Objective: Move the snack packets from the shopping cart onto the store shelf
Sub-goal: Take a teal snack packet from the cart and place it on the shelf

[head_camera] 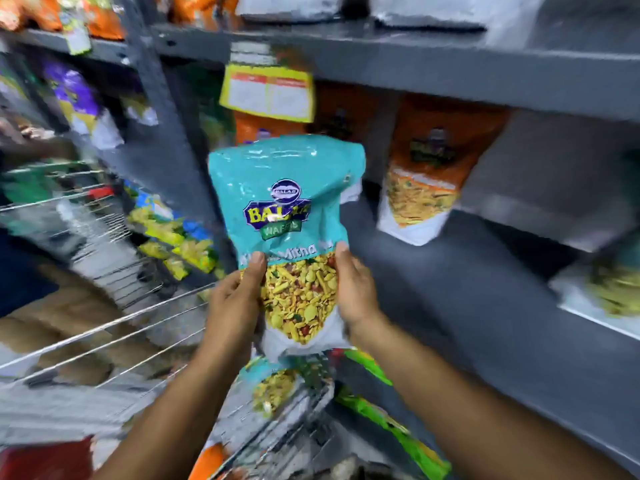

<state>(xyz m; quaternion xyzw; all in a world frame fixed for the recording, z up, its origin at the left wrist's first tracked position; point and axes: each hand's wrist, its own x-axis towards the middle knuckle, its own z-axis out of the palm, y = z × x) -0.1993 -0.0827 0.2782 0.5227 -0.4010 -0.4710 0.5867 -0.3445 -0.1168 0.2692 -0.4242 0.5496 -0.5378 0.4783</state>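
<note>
A teal snack packet (287, 209) with a yellow mix printed on its lower half is held upright in front of the grey shelf (467, 278). My left hand (235, 303) grips its lower left edge and my right hand (356, 292) grips its lower right edge. Below them, the wire shopping cart (114, 327) holds another teal packet (273, 386), green packets (391, 424) and an orange one (207, 459). Orange packets (429, 168) stand at the back of the shelf.
A yellow price tag (268, 91) hangs from the upper shelf edge (415, 60). A grey upright post (156, 116) divides the shelving. Purple and yellow packets (76, 95) fill the left bay. A pale packet (613, 289) lies at the shelf's right.
</note>
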